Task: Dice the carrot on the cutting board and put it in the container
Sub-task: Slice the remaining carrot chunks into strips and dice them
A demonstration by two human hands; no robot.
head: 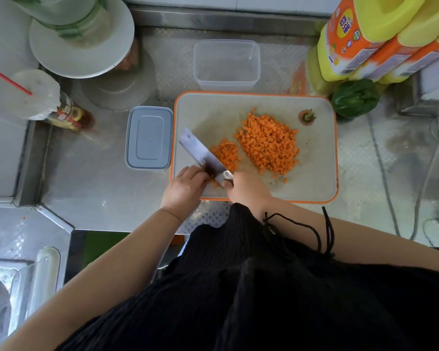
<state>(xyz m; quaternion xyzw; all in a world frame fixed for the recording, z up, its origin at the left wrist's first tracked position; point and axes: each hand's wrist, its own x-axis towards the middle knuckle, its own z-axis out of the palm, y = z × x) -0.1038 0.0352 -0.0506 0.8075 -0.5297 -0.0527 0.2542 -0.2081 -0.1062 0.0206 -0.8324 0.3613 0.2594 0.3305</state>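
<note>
The dicing looked nearly done. Most of the carrot (269, 145) lay as a big heap of small cubes in the middle of the cutting board (322, 158), right of centre in the frame, with a smaller heap just left of it against the knife (203, 157). The right hand (249, 190) gripped the knife handle, fingers curled round it, the blade slanting up and left across the board. The left hand (185, 186) sat at the board's lower left corner with its fingers bent down beside the blade; whether they pinched a last bit of carrot could not be told. The cut-off carrot top (307, 117) stood apart near the board's upper right. The clear container (226, 63) waited empty just above the board on the worktop (99, 193), its lid (149, 138) lying left of the board. Next, probably, the cubes would need gathering onto the blade and carrying up to the container without spilling.
</note>
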